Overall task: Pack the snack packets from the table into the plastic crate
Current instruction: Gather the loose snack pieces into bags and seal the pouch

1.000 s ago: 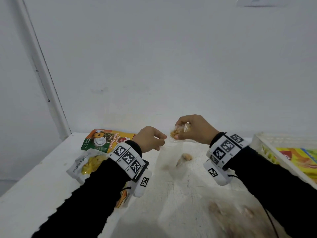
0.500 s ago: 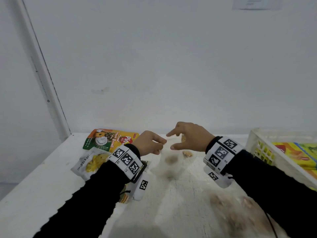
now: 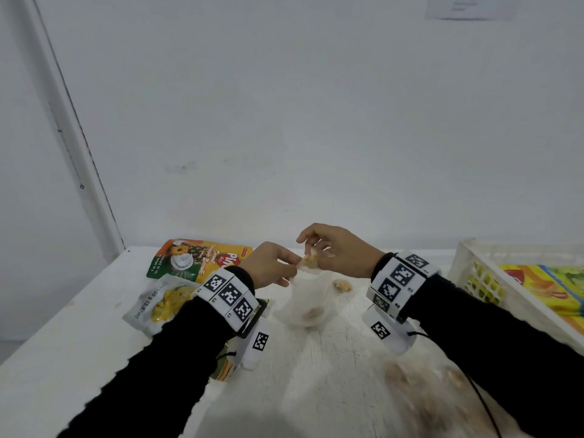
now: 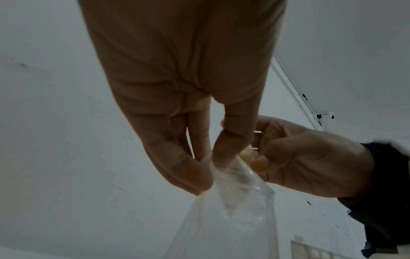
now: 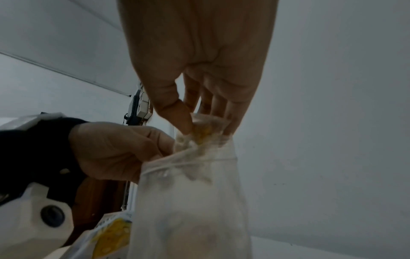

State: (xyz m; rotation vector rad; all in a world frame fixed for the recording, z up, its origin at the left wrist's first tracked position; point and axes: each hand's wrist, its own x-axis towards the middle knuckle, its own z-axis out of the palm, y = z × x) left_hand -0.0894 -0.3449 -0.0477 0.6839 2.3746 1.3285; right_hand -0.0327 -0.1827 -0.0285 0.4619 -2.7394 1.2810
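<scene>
clear bag (image 3: 305, 300) hangs between left hand (image 3: 268, 267) and right hand (image 3: 339, 252), both hands pinching its top.

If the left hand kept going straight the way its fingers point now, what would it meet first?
The left hand points toward the right hand across the mouth of the clear plastic bag both pinch. It would likely meet the right hand's fingertips almost at once; depth is unclear.
</scene>
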